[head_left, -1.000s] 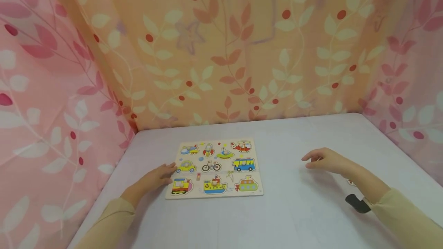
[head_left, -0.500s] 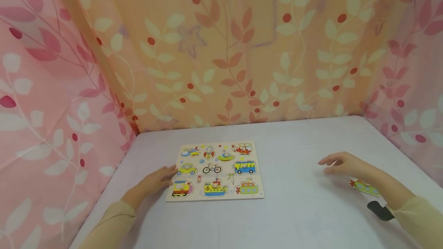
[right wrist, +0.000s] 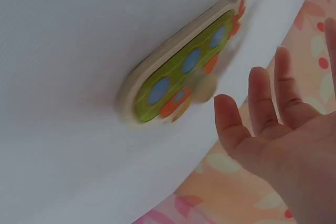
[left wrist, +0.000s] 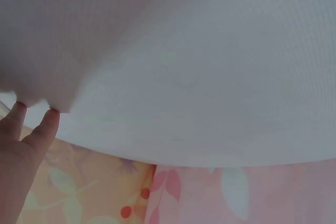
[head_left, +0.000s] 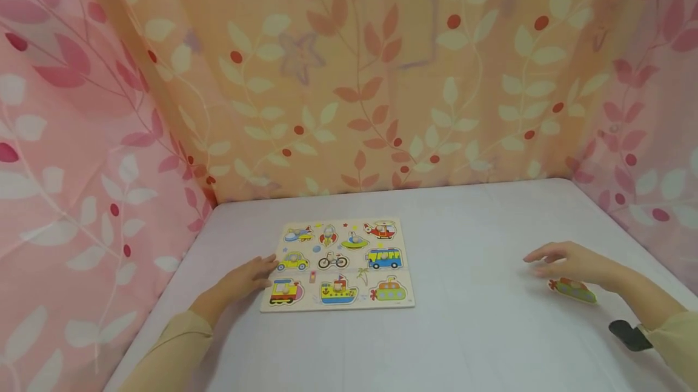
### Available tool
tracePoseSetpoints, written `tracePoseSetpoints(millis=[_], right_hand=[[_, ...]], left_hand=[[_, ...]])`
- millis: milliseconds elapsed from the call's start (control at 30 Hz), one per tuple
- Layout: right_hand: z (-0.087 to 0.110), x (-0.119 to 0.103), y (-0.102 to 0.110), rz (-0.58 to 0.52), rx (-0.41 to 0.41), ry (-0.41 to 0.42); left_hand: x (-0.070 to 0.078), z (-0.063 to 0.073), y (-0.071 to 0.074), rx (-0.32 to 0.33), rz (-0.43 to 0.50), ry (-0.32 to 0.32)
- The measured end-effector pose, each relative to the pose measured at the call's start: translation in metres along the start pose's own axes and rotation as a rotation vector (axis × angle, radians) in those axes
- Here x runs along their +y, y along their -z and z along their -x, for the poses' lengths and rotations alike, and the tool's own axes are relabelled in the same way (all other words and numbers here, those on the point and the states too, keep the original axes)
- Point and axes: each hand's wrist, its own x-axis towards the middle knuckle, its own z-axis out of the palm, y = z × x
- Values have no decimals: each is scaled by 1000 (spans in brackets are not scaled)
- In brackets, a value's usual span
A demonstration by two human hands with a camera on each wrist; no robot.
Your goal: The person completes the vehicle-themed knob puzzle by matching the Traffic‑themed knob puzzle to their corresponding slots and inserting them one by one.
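A wooden peg puzzle board [head_left: 343, 266] printed with vehicles lies flat at the table's middle left. My left hand [head_left: 245, 280] rests at its left edge with fingers extended; in the left wrist view two fingertips [left wrist: 51, 119] show against the white surface. At the right, a green submarine puzzle piece [head_left: 572, 290] with orange parts lies on the table, partly under my right hand [head_left: 578, 266]. That hand hovers with relaxed fingers. In the right wrist view, the thumb is near the round knob [right wrist: 205, 87] of the submarine piece; contact is not clear.
The white tabletop [head_left: 463, 295] spreads between the board and the submarine piece. Patterned cloth curtains [head_left: 382, 77] enclose the back and both sides. A dark strap-like item [head_left: 629, 335] sits at the right sleeve's cuff.
My right hand has moved rightward and a little lower toward the submarine piece, which the forearm mostly hid before. The left hand and the puzzle board have stayed in place.
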Motion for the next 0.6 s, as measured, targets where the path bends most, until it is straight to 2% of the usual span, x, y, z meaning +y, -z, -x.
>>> tracePoseSetpoints(millis=[233,467,600], right_hand=[[8,29,14,-35,-61,8],[21,52,30,61,-39,-3],[24,62,35,29,-82,-30]], left_hand=[[1,0,1,-7,-15,-13],[-1,-2,1,-9,-5,-18],[-3,-3,0,-13,1,-5]])
